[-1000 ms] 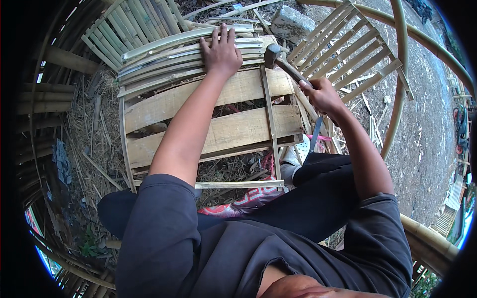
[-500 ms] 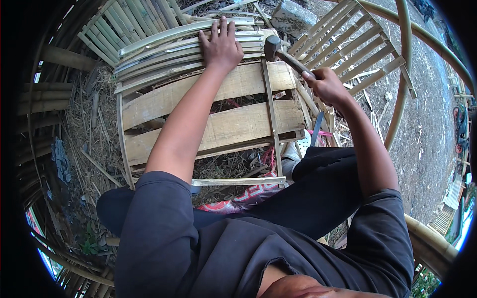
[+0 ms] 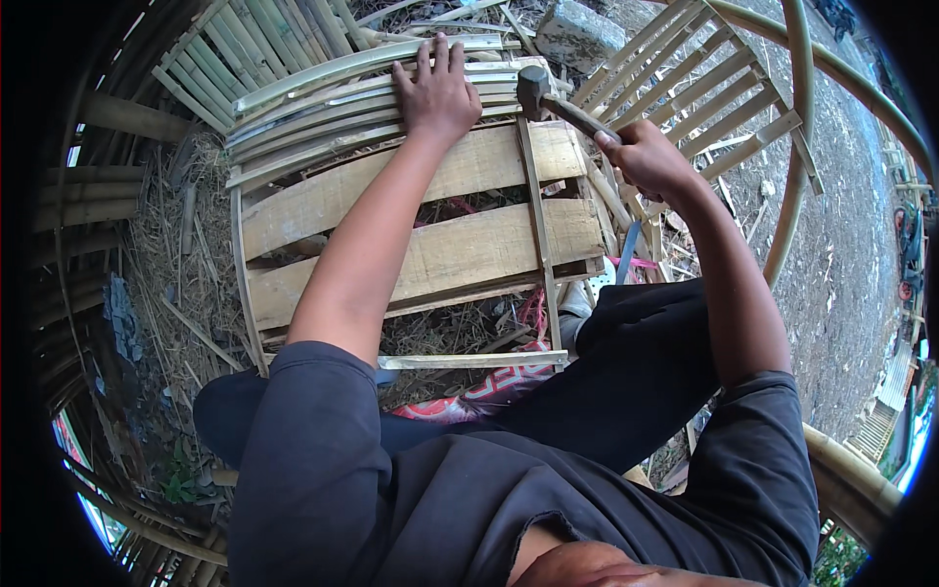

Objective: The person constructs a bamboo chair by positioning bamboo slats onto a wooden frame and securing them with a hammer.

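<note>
My left hand (image 3: 437, 93) lies flat, fingers spread, across several bamboo slats (image 3: 333, 115) laid side by side at the far end of a bamboo frame. In my right hand (image 3: 646, 157) is a hammer (image 3: 577, 114), gripped by its handle. Its dark metal head is beside the right ends of the slats, close to the frame's right rail (image 3: 535, 215); whether it touches them I cannot tell. Under the frame sit two broad wooden boards (image 3: 421, 252) of a low wooden support. One bamboo strip (image 3: 469, 361) crosses the frame's near end.
A slatted bamboo panel (image 3: 724, 98) leans at the right, beside curved bamboo poles (image 3: 794, 176). Another stack of bamboo strips (image 3: 264, 44) stands at the far left. A concrete block (image 3: 579, 34) lies at the back. A blade (image 3: 627, 252) is near my foot.
My right hand has shifted slightly right, and the hammer head is a little lower. My left hand stays on the slats.
</note>
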Demonstrator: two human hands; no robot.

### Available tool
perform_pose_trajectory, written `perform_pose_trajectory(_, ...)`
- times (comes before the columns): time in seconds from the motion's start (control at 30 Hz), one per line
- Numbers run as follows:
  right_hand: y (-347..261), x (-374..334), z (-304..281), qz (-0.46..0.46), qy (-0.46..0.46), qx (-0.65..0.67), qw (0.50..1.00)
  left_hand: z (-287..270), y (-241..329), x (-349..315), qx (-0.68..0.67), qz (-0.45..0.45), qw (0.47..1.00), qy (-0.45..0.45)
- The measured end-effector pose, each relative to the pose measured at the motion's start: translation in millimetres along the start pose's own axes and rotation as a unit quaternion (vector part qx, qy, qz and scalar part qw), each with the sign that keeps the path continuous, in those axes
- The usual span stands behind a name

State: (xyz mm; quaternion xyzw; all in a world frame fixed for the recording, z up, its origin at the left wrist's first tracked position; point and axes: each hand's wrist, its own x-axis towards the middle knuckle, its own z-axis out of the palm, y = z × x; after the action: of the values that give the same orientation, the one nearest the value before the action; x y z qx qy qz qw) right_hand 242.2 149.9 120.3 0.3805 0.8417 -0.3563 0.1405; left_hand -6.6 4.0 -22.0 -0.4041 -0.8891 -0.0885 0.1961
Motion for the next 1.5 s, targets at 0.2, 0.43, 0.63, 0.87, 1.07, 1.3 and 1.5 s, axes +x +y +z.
perform_pose_trajectory(0.2,1.4,4.7,4.9,0.007,0.016,-0.008,1.000,2.5,-2.2,-0.3,0.004,0.004,1.000,0.005)
perform_pose_trajectory(0.43,0.1,1.7,19.8,0.018,0.038,-0.024,0.999,-9.9,6.5,3.7,0.057,-0.017,0.996,-0.068)
perform_pose_trajectory(0.63,-2.6,0.4,23.5,-0.014,0.052,-0.020,0.998,0.3,-1.9,2.4,0.017,0.002,1.000,-0.012)
perform_pose_trajectory(0.87,-16.2,-6.0,18.5,0.031,0.040,-0.008,0.999,-4.2,2.3,3.5,0.038,-0.007,0.998,-0.040)
perform_pose_trajectory(1.07,-32.3,-13.4,16.6,0.027,0.059,-0.023,0.998,-10.6,2.9,3.2,0.062,-0.017,0.996,-0.065)
perform_pose_trajectory(1.3,-38.2,-5.7,19.6,0.023,0.063,-0.048,0.997,-11.5,4.4,2.3,0.052,-0.016,0.997,-0.062)
perform_pose_trajectory(1.5,-42.7,-1.7,16.9,0.049,0.031,-0.023,0.998,-12.6,4.4,1.4,0.047,-0.013,0.997,-0.058)
